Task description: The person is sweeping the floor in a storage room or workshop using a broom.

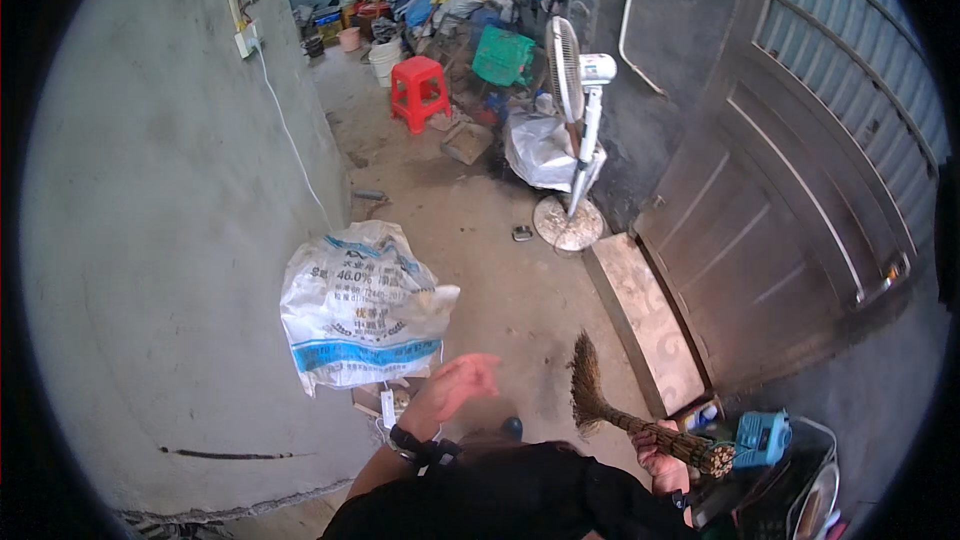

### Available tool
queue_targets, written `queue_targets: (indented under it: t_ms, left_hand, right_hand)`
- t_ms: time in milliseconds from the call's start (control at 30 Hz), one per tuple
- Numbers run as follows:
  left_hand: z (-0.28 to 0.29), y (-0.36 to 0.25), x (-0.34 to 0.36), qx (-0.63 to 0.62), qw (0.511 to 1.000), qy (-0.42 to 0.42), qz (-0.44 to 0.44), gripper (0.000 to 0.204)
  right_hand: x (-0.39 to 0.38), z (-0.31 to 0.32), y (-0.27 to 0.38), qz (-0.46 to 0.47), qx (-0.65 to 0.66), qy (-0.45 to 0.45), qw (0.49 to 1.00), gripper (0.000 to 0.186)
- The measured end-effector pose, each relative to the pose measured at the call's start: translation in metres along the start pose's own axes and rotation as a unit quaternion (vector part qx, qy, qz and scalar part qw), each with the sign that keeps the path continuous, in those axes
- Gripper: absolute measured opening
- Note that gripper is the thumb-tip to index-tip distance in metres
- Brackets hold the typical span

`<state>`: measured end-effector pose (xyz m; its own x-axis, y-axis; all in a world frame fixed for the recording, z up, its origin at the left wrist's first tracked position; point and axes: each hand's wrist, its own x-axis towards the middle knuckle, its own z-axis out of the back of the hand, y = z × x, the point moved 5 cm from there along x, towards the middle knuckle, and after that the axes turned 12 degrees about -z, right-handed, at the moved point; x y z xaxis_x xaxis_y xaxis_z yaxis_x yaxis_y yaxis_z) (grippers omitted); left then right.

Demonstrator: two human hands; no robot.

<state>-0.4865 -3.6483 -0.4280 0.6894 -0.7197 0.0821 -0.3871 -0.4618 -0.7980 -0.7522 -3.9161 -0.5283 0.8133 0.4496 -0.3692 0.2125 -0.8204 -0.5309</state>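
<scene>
My right hand [655, 452] is closed round the bound handle of a short straw whisk broom [640, 427]. The bristles fan out to the upper left, and the cut stalk ends point to the lower right. My left hand [465, 382], with a dark band at its wrist, is held out in front of my body. It is slightly blurred, its fingers look stretched, and no object shows in it. Just beyond it to the left, a white woven sack [365, 305] with blue bands leans by the wall. A white power strip [388, 408] lies at the sack's lower edge.
A white standing fan [585, 120], a red stool [418, 93] and a green crate [503, 56] stand farther back before a heap of clutter. To the right are a tiled step [645, 320] and a brown metal door [780, 200]. A blue box-shaped device [762, 438] sits near my right hand.
</scene>
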Motion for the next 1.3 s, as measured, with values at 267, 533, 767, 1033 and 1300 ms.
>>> queue_targets:
  t_ms: [267, 533, 767, 1033, 1300]
  left_hand:
    - [-0.01, -0.02, 0.191, 0.099, 0.991, -0.048, -0.08, 0.038]
    - [0.035, -0.022, 0.358, 0.003, 0.979, -0.159, -0.127, 0.041]
    - [0.076, -0.074, 0.5, 0.028, 0.966, -0.191, -0.173, 0.05]
    - [0.224, -0.144, 0.625, 0.029, 0.963, -0.205, -0.171, 0.051]
    - [0.398, -0.3, 0.759, 0.033, 0.949, -0.259, -0.179, 0.042]
  right_hand:
    - [0.083, -0.144, 0.201, -0.052, -0.086, -0.095, 0.99, 0.033]
    - [0.211, -0.296, 0.349, -0.052, -0.175, -0.176, 0.967, 0.023]
    - [0.35, -0.431, 0.446, -0.098, -0.297, -0.159, 0.936, 0.019]
    - [0.568, -0.552, 0.499, -0.242, -0.11, -0.19, 0.945, 0.024]
    - [0.761, -0.697, 0.488, -0.213, -0.102, -0.158, 0.959, 0.027]
